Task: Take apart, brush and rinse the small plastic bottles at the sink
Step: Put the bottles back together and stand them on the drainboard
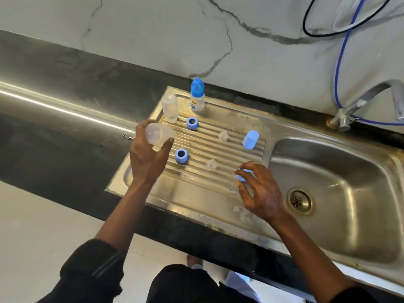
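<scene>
step in hand, as judged: laying out the dismantled parts on the drainboard [196, 190] before brushing. one assembled bottle [197, 95] stands well beyond both sets of fingers and has not yet been taken apart.

left hand [148, 159]: the fingers [168, 143] are curled round a clear bottle body [158, 135], which is held on its side. right hand [261, 193]: the fingers [249, 165] are spread wide and arched over a blue cap [243, 176] directly beneath them.

procedure:
- stand the bottle body upright beside the empty bottle [170, 108] just beyond the left fingertips. laid on its side, it is likely to roll along the ribs.
- keep each set together. a blue ring [181, 155] lies just beside the left thumb, and a clear teat [211, 164] lies between the two hands.
- let go of the cap only once it sits flat.
- carry parts one at a time to the basin [328, 162], just right of the right fingers.

hard to make out:
- the right fingers cover most of the cap, so contact cannot be confirmed.
- the teats are clear and show faintly against the steel.
- the tap [358, 101] is cut off at the frame edge, so water flow cannot be determined.
- no brush is in view.
</scene>
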